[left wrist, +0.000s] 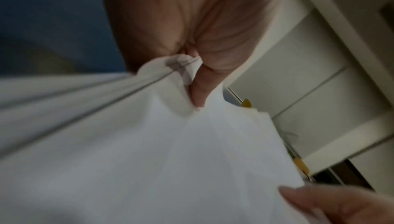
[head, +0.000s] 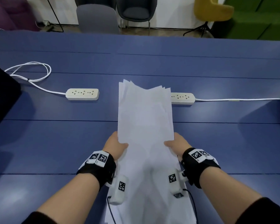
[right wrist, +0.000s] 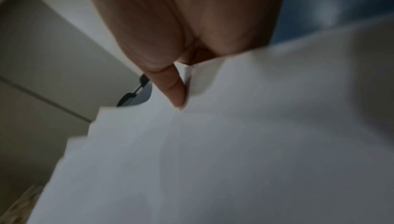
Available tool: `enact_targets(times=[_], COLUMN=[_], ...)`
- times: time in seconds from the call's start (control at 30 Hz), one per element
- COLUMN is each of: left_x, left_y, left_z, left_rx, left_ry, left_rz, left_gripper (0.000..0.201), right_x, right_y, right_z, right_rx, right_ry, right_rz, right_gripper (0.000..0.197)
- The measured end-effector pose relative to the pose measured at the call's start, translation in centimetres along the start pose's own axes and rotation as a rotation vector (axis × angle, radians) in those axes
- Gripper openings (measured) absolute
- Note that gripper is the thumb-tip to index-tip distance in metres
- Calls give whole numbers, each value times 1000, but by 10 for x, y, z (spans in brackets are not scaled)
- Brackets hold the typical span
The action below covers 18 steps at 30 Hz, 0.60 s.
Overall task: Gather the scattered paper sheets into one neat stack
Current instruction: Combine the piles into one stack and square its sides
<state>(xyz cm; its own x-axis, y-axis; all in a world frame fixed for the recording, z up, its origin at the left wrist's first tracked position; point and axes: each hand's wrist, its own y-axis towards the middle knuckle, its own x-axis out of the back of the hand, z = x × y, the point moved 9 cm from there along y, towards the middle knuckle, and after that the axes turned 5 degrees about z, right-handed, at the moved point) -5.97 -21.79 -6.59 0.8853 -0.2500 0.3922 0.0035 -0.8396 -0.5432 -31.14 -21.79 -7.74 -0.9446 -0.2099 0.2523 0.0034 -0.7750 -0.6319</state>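
A bundle of several white paper sheets [head: 145,120] is held up over the blue table [head: 55,143], its far edges uneven and fanned. My left hand [head: 116,145] grips the bundle's left edge, thumb on top. My right hand [head: 176,143] grips the right edge the same way. In the left wrist view the left thumb [left wrist: 199,91] presses into the creased paper [left wrist: 149,160]. The right wrist view shows the right thumb [right wrist: 175,91] on the sheets [right wrist: 213,160], whose corners step out unevenly. The fingers under the paper are hidden.
Two white power strips lie on the table, one [head: 82,94] left of the paper with a looped cord [head: 37,73], one [head: 183,98] partly behind the sheets. A dark object [head: 2,94] sits at the left edge. Chairs [head: 97,18] stand beyond the far side.
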Motion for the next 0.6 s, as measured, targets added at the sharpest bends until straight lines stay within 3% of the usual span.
enact_targets(times=[0.13,0.2,0.33,0.37,0.5,0.6], left_x=[-19,-27,-30,-28,-20,-20], left_y=[-5,-12,-18,-18,-17,-19], left_z=[23,32,34,35,25,12], left_rx=[156,209,188,187,130,85], left_ry=[-358,-541,-646,-615,-398,-318], left_rz=[97,135,201,194,175,185], left_gripper=[42,37,28,27,27,35], right_x=[-7,-8,8,11,9,5], right_y=[-4,-9,12,15,-8,-14], right_z=[-24,-31,-56,-55,-29,-20], right_rx=[-205,-273,-259,-227,-132,-75], right_ry=[357,441,206,162,128,185], right_rz=[127,152,71,53,25,32], right_gripper=[40,38,82,80,36,26])
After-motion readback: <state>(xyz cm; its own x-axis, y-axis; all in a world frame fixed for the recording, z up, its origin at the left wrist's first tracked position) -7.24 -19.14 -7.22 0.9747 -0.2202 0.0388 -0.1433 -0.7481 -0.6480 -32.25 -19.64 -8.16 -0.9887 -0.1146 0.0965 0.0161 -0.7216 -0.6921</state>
